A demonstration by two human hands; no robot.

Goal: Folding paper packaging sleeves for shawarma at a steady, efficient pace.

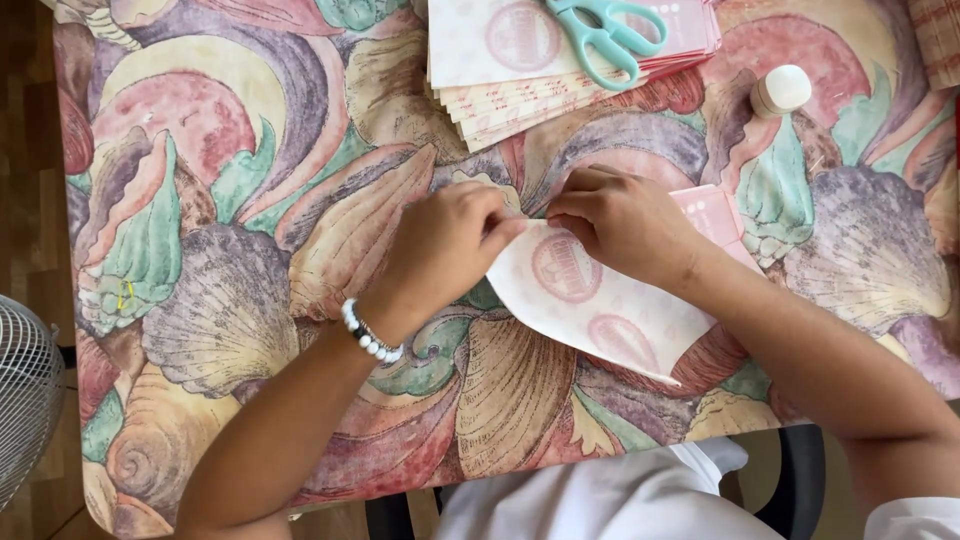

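Two hands meet over a sheet of pale paper (590,300) printed with faint pink round marks, which lies on the counter (250,250) just in front of the person, its near corner reaching toward the counter's edge. The left hand (445,245) has its fingers curled and pinches the sheet's upper left edge, and a bracelet of white beads with one dark bead (368,335) sits on that wrist. The right hand (625,225) is bent over the top of the same sheet, fingertips pressed down on the paper and closed on its edge, so that both hands grip the paper right beside each other, nearly touching. The counter is covered by a cloth with a large shell pattern in pink, green, purple and tan. At the far edge lies a fanned stack of similar pink-and-white sheets (540,70), and a pair of scissors with light teal handles (605,35) rests on top of it. To the right of the stack, well apart from the hands, stands a small white bottle with a round cap (782,90) (its contents cannot be told). At the lower left, off the counter, part of a white wire fan guard (25,400) shows.
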